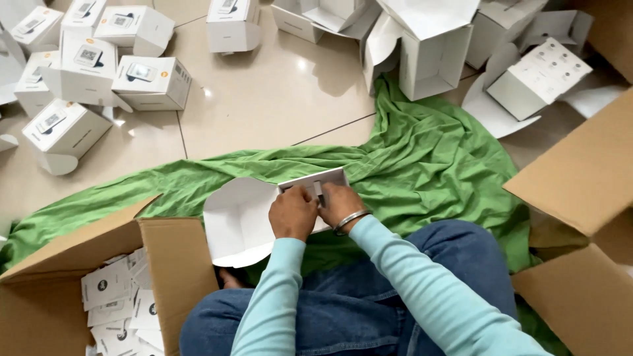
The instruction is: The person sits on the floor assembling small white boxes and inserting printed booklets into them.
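— What are the hands doing?

— Both are together on a half-folded white box [247, 221] held over the lap, near the middle of the view. The left hand [292, 213] presses down on its top with curled fingers. The right hand [338, 203], with a bangle [349, 220] on the wrist, touches it just beside the left and grips the box's far edge. One flap hangs open to the left.

— Where does the person sit?

— On the floor [277, 99], knees in blue jeans, on a crumpled green cloth [428, 165] that spreads to the far right.

— What lies around?

— Near left, an open cardboard carton [79, 264] holds a heap of small white leaflets [119, 303]. Far left, finished white boxes [86, 72] stand in a loose group on the tiles. Far right, more unfolded white boxes [435, 53] lie with their flaps open. At the right edge is another brown carton [580, 178].
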